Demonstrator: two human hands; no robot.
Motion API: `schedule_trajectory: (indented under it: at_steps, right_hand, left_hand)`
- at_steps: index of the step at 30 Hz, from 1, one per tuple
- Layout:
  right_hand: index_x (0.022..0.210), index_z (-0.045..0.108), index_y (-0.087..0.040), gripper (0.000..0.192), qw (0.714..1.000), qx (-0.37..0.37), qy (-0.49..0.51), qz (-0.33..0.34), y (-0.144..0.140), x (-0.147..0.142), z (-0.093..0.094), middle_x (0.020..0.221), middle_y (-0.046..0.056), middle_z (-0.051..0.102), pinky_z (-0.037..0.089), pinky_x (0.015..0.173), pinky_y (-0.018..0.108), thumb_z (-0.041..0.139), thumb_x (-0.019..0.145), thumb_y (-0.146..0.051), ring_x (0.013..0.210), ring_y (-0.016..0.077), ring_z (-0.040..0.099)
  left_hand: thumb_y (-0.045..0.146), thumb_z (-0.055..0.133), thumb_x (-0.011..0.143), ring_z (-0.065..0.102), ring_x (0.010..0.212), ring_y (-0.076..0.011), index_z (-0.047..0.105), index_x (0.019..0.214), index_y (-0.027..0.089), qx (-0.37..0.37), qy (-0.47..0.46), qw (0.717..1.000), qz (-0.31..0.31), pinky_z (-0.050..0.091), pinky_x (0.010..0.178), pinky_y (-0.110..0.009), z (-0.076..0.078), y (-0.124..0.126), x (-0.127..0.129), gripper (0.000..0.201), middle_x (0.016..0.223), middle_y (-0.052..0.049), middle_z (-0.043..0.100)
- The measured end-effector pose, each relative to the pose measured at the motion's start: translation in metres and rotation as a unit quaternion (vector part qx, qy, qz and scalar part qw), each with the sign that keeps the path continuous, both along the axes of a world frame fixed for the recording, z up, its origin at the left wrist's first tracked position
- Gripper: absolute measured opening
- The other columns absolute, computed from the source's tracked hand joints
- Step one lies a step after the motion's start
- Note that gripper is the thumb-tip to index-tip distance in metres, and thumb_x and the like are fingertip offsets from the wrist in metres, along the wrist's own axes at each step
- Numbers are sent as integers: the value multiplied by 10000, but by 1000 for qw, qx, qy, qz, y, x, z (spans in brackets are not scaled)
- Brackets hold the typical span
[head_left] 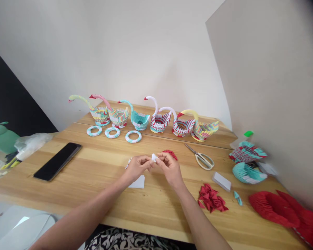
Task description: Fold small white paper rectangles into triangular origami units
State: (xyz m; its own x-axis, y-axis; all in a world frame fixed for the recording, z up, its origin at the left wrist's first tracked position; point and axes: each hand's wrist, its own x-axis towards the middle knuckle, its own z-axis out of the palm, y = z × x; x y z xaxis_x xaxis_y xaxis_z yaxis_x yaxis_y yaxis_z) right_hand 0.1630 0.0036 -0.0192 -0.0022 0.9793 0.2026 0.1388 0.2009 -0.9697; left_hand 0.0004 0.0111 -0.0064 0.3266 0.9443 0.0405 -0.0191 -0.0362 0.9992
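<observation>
Between my two hands is a small folded piece of white paper (153, 158), raised over the middle of the table. My left hand (138, 167) pinches its left side, and my right hand (170, 166) pinches it from the right. Under my left wrist lies a stack of white paper slips (137, 182), partly covered by the arm. Some small white folded pieces (128, 163) lie just beyond my left hand. Behind my right hand a pile of red folded pieces (171, 153) shows in part.
Several paper swans (139, 121) line the back of the wooden table (94, 187), with three paper rings (133, 136) before them. A phone (57, 161) lies left. Rightward are scissors (203, 160), a white paper block (221, 181), red folded pieces (211, 198), turquoise paper bodies (249, 173) and red ones (273, 208).
</observation>
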Motion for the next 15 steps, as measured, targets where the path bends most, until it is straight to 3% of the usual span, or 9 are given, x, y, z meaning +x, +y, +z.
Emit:
schedule_trajectory:
  at_steps: [5,15]
  right_hand:
    - [741,595,-190,159,1000,14,-19,5,-1,-1,2,701,-1,611,404,647,256,615,798,-337,665,146,534]
    - [733,585,-185,175,1000,-5,-8,-2,-1,0,-1,700,-3,609,396,636,252,622,794,-346,662,143,530]
  left_hand:
    - [335,591,769,561,577,-109,658,681,129,-20,-13,1000,20,458,598,-224,2,0,-1,234,665,-32,650]
    - [297,585,749,546,576,-113,678,658,151,17,11,998,63,431,576,-210,1,-3,3,196,628,-15,645]
